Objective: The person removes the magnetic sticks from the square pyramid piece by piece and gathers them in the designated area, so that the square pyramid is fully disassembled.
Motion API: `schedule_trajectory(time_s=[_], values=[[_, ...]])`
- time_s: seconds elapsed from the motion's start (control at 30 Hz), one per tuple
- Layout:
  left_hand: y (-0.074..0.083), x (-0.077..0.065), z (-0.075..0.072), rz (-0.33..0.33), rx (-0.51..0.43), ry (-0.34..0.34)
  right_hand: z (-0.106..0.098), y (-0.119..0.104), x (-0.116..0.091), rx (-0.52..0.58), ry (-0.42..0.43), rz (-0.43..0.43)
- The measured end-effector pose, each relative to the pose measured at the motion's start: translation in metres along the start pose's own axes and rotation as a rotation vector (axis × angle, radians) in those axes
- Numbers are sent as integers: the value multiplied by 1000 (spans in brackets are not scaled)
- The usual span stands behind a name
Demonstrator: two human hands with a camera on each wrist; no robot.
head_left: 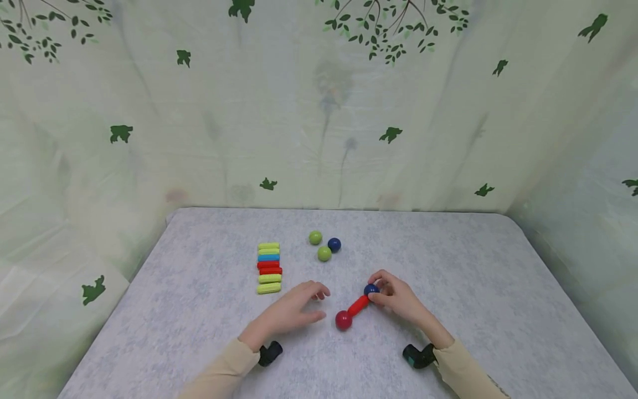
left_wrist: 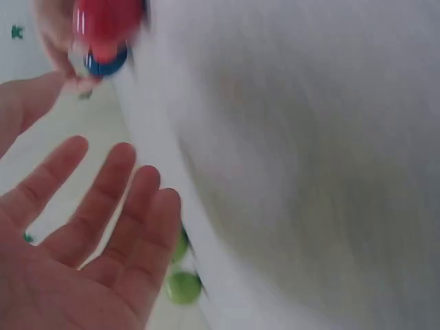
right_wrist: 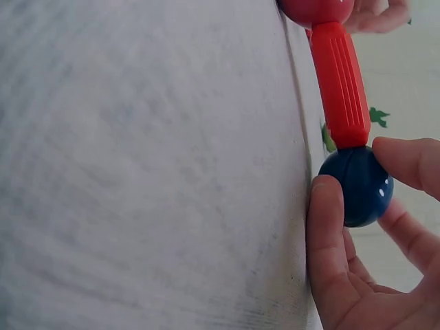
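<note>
My right hand (head_left: pixel 399 299) pinches a dark blue ball (right_wrist: pixel 357 185) between thumb and fingers. A ribbed red rod (right_wrist: pixel 339 86) joins that ball to a larger red ball (head_left: pixel 343 320), which lies toward my left hand. Fingers spread and slightly bent, my left hand (head_left: pixel 294 311) hovers beside the red ball with nothing in its grasp. From the left wrist, the red ball (left_wrist: pixel 110 19) appears beyond the thumb, with the blue ball (left_wrist: pixel 106 62) behind it.
Left of centre lies a column of several short rods: yellow-green (head_left: pixel 269 279), red (head_left: pixel 269 265) and blue (head_left: pixel 268 257). Farther back sit two green balls (head_left: pixel 324 254) and a loose blue ball (head_left: pixel 334 244). A leaf-patterned curtain (head_left: pixel 299 111) borders the grey table (head_left: pixel 423 238).
</note>
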State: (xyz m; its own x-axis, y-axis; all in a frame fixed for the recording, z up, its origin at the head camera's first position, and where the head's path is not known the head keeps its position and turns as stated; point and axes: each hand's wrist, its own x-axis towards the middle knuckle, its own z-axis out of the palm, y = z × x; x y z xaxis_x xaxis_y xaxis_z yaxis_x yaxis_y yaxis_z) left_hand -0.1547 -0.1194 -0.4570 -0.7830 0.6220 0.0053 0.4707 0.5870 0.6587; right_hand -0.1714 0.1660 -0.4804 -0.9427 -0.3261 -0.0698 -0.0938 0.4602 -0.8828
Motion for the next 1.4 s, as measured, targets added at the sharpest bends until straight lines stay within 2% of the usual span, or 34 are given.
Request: schedule_trajectory(time_s=[0.1, 0.17, 0.33, 0.47, 0.57, 0.73, 0.83, 1.0, 1.17, 1.3, 1.4], values=[[9, 11, 13, -12, -12, -63, 2, 0, 0, 21, 10, 46], [13, 17, 19, -22, 4, -76, 3, 1, -1, 45, 10, 59], [18, 27, 27, -32, 58, -48, 4, 1, -5, 100, -16, 54], [15, 27, 28, -35, 41, -22, 3, 1, -8, 100, -43, 36], [11, 26, 27, -6, 35, -8, 2, 1, -9, 91, -64, 17], [5, 27, 25, 91, 63, 27, 3, 1, -11, 77, -81, 6], [4, 27, 24, 103, 54, 53, 3, 2, -11, 72, -84, 1], [2, 32, 19, 30, -17, 135, 3, 2, -12, 91, -77, 12], [-6, 43, 9, -64, -29, 273, 2, 3, -12, 85, -74, 23], [-14, 54, 2, -193, -3, 395, 2, 2, -12, 91, -84, 18], [-20, 60, -1, -271, -19, 461, 2, 2, -12, 96, -90, 14]])
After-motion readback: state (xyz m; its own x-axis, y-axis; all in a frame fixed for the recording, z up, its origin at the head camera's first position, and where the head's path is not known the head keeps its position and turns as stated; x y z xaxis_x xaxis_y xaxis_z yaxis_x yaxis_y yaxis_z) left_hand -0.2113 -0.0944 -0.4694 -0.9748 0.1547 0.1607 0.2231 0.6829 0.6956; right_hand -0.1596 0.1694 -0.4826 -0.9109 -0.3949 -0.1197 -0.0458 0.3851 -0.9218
